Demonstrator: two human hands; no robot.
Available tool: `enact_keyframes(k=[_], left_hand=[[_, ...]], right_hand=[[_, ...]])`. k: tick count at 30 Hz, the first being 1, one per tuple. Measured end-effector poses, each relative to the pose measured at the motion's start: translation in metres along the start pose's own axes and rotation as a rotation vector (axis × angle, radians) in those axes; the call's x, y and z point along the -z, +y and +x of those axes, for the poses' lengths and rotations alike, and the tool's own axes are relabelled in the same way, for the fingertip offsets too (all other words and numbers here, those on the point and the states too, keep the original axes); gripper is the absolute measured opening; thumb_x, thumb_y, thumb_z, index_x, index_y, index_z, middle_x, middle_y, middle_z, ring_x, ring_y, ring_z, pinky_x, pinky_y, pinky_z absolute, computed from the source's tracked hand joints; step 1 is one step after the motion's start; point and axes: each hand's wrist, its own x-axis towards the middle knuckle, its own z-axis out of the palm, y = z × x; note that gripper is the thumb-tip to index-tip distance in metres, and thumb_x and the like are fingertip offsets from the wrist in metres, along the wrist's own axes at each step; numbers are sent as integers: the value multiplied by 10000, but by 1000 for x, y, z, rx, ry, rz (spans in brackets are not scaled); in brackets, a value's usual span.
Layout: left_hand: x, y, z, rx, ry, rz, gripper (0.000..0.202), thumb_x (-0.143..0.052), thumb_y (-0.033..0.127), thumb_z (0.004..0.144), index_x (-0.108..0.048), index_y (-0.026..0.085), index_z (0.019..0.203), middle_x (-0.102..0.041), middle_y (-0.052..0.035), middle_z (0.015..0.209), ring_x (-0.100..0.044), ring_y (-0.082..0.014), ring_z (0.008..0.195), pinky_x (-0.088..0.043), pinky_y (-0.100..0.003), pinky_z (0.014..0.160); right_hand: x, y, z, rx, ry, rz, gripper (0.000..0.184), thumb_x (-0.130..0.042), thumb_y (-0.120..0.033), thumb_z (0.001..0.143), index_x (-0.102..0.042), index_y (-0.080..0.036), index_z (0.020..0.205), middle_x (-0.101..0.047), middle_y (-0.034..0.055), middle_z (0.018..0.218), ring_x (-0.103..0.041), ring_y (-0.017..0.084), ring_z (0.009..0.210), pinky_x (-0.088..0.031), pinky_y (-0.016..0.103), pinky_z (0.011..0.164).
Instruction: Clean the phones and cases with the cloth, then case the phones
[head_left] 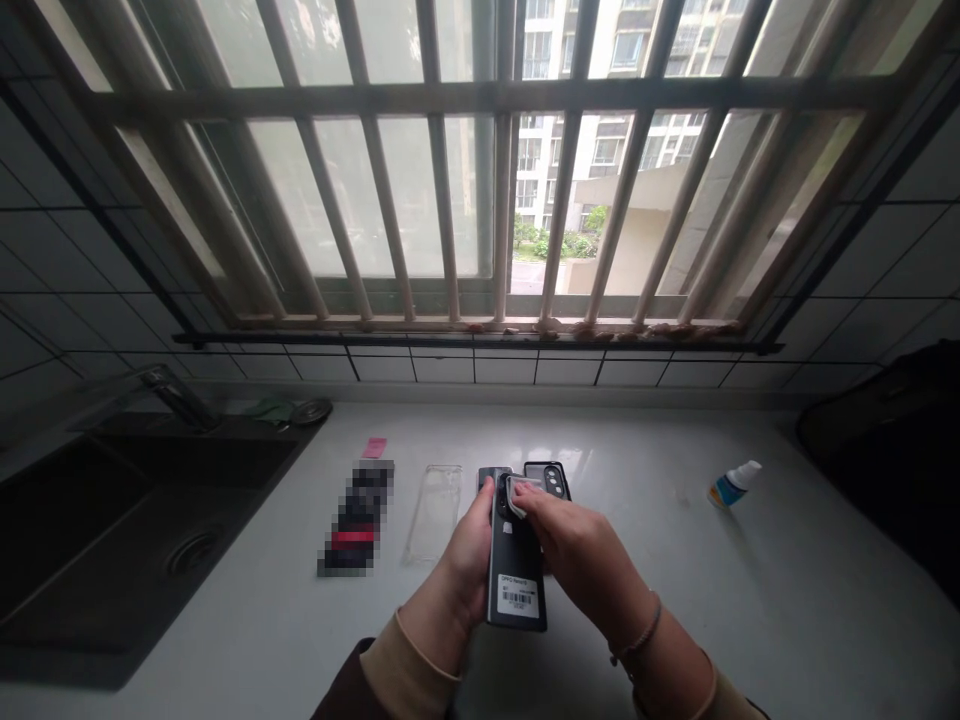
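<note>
My left hand grips a dark smartphone along its left side, back facing up. A white barcode label sits near the phone's lower end. With my right hand I press a folded white cloth onto the camera area at the phone's upper end. Behind my right hand lies a black phone case with camera holes, partly hidden. Just past the phone's top edge another dark, flat object shows in part. To the left, a clear phone case lies flat on the counter.
A small spray bottle stands at right on the white counter. A blurred-out dark item and a pink slip lie at left. Further left are a sink and faucet; a dark bag-like object is far right.
</note>
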Motion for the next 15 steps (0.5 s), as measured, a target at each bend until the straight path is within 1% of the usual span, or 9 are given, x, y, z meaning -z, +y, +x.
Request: enact_keyframes(k=[2, 4, 6, 9, 12, 15], left_hand=[[1, 2, 2, -27, 8, -48, 646, -486, 648, 1020, -684, 87, 1273, -782, -188, 1035, -765, -320, 958, -597, -453, 912], [1, 5, 2, -36, 65, -76, 674, -474, 663, 1016, -687, 65, 1242, -778, -206, 1029, -764, -334, 967, -599, -472, 919], [0, 8, 2, -55, 126, -89, 684, -478, 678, 1007, -692, 61, 1212, -777, -213, 1008, -768, -340, 954, -611, -485, 899], [-3, 14, 1, -128, 231, -85, 634, -491, 651, 1013, -700, 76, 1177, -779, -202, 973, -776, -329, 914, -634, -485, 852], [-5, 21, -2, -176, 330, -82, 607, -495, 629, 1021, -707, 79, 1168, -779, -204, 989, -781, -321, 892, -650, -483, 820], [-6, 26, -6, -154, 356, -89, 646, -530, 643, 1001, -712, 51, 1181, -774, -221, 1012, -783, -318, 879, -657, -480, 821]], right_hand=[[0, -2, 0, 43, -41, 6, 366, -499, -97, 1038, -720, -234, 1295, -735, 95, 1368, -715, 267, 1261, -602, 436, 1091], [1, -6, -1, 88, -85, 17, 361, -498, -84, 1033, -721, -227, 1279, -752, 96, 1340, -729, 259, 1238, -604, 421, 1089], [2, -10, -2, 122, -138, 34, 358, -497, -76, 1029, -713, -227, 1271, -768, 91, 1311, -744, 242, 1213, -615, 394, 1071], [4, -19, -4, 141, -237, 68, 345, -508, -82, 1029, -694, -235, 1275, -783, 73, 1282, -752, 215, 1197, -622, 350, 1051], [10, -28, -4, 156, -293, 109, 288, -525, -121, 1046, -702, -241, 1238, -807, 57, 1214, -772, 198, 1148, -629, 308, 1009], [17, -34, -4, 164, -328, 132, 266, -528, -141, 1056, -708, -254, 1215, -815, 42, 1174, -795, 189, 1062, -634, 282, 950]])
